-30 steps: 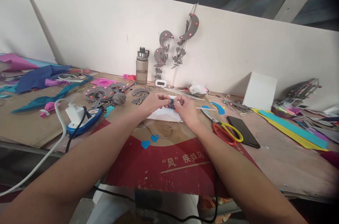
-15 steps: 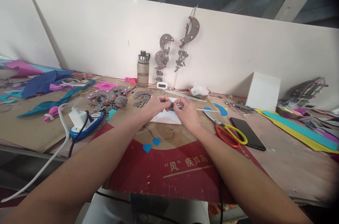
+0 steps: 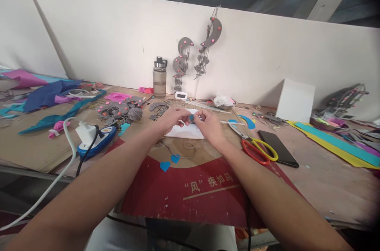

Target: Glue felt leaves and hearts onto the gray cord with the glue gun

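Observation:
My left hand (image 3: 175,119) and my right hand (image 3: 208,124) meet over a white sheet (image 3: 184,132), both closed in a pinch. Between their fingertips is a small blue piece (image 3: 191,118); its outline is mostly hidden by the fingers. Two blue heart-shaped cutouts (image 3: 165,166) lie on the red and brown cardboard (image 3: 178,191) nearer my body. A loose grey cord (image 3: 182,156) curls just above them. Beside my right forearm lie scissors (image 3: 258,150) with one red and one yellow handle loop.
A black phone (image 3: 279,149) lies right of the scissors. On the left are a blue power strip (image 3: 97,142) with a white plug and grey moon-shaped pieces (image 3: 120,109). A bottle (image 3: 159,78) stands by the white wall, where grey moon hangings (image 3: 212,35) hang.
The small piece has turned between my fingers, so its blue face shows where it looked dark before. Both hands stay over the white sheet.

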The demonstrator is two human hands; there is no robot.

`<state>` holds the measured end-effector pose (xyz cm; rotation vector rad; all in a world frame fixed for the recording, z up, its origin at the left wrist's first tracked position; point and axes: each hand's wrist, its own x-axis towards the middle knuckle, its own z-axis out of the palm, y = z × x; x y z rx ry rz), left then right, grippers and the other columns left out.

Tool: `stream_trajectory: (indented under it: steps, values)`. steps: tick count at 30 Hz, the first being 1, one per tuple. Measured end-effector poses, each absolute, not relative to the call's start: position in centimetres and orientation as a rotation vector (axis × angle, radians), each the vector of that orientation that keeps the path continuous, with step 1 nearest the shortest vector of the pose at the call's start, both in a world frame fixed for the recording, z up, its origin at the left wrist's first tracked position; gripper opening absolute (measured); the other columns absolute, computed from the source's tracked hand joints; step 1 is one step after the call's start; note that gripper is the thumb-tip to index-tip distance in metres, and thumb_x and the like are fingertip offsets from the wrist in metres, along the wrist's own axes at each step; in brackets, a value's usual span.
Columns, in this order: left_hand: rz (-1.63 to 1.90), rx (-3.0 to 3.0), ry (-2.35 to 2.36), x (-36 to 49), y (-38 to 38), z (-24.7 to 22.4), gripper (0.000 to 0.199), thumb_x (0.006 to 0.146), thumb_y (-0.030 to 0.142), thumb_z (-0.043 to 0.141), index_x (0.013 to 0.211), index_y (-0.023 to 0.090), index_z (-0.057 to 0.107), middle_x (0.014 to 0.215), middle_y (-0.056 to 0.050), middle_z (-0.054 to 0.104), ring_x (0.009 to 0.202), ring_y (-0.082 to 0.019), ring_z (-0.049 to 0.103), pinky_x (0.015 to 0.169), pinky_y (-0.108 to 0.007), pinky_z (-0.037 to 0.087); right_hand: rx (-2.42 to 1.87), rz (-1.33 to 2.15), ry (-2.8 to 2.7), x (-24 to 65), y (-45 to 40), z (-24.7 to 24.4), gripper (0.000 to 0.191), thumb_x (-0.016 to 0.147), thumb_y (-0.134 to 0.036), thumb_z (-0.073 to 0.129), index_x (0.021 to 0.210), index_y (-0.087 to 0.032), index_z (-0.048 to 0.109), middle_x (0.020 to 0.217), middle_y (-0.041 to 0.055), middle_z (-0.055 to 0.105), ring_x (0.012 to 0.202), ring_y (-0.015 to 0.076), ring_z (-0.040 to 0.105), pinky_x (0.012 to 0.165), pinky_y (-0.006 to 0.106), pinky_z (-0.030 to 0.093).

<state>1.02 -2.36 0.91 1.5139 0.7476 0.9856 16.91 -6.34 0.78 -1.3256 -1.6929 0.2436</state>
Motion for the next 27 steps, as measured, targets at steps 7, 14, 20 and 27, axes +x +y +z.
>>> stream_trajectory:
  steps: [7, 14, 20, 27]
  values:
    - [0.967, 1.622, 0.854, 1.1, -2.4, 1.0, 0.011, 0.068, 0.025, 0.064, 0.069, 0.014, 0.066, 0.062, -0.003, 0.062, 0.058, -0.010, 0.055, 0.052, -0.021, 0.037, -1.284, 0.083, -1.766, 17.0, -6.4, 0.5, 0.012, 0.079, -0.022, 0.050, 0.073, -0.019, 0.060, 0.074, 0.0005, 0.058, 0.068, 0.0135, 0.049, 0.064, 0.026, 0.035]
    - [1.152, 1.728, 0.922, 1.4, -1.6, 0.1, 0.008, 0.066, 0.021, 0.059, 0.062, 0.016, 0.062, 0.056, 0.000, 0.058, 0.053, -0.009, 0.050, 0.047, -0.021, 0.035, -1.215, 0.223, -1.802, 17.1, -6.1, 0.4, 0.021, 0.087, -0.028, 0.044, 0.082, -0.019, 0.063, 0.078, 0.0025, 0.062, 0.073, 0.0154, 0.052, 0.068, 0.027, 0.038]
    - [1.202, 1.755, 0.948, 1.2, -1.6, 0.2, 0.007, 0.065, 0.021, 0.058, 0.063, 0.016, 0.061, 0.057, 0.000, 0.058, 0.052, -0.009, 0.049, 0.047, -0.021, 0.035, -1.234, 0.299, -1.749, 17.2, -5.9, 0.2, 0.023, 0.086, -0.032, 0.045, 0.086, -0.018, 0.064, 0.081, 0.0025, 0.063, 0.075, 0.0158, 0.052, 0.069, 0.028, 0.039]
    - [1.206, 1.837, 0.934, 1.5, -2.1, 0.3, 0.005, 0.065, 0.019, 0.055, 0.063, 0.016, 0.059, 0.057, 0.002, 0.057, 0.052, -0.008, 0.047, 0.050, -0.021, 0.035, -1.290, 0.331, -1.674, 17.0, -5.9, 0.1, 0.018, 0.082, -0.031, 0.051, 0.072, -0.018, 0.061, 0.070, 0.0000, 0.059, 0.066, 0.0137, 0.049, 0.064, 0.026, 0.036]
